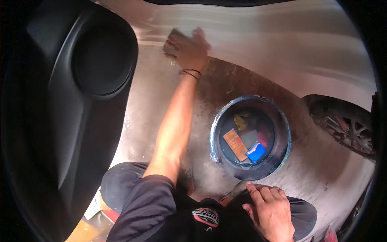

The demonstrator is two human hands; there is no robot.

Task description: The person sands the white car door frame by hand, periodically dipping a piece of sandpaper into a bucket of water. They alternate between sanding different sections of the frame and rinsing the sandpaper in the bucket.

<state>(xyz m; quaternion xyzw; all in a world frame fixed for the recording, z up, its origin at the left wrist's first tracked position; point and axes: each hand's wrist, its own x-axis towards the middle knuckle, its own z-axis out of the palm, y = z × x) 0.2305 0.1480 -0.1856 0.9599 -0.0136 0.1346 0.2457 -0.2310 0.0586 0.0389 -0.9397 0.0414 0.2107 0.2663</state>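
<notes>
My left hand reaches forward to the lower edge of a silver car body panel. It is smeared by motion and presses a dark grey sanding pad against the panel, its fingers over the pad. My right hand rests on my right knee, fingers laid flat, with nothing in it. Between the hands stands a blue-rimmed bucket of water. In it are a brown rectangular block, a bright blue block, a grey piece and a yellowish scrap.
An open black car door with a round speaker panel fills the left side. At the right is a car wheel. The floor is concrete with stains. Some boxes sit at the lower left by my left knee.
</notes>
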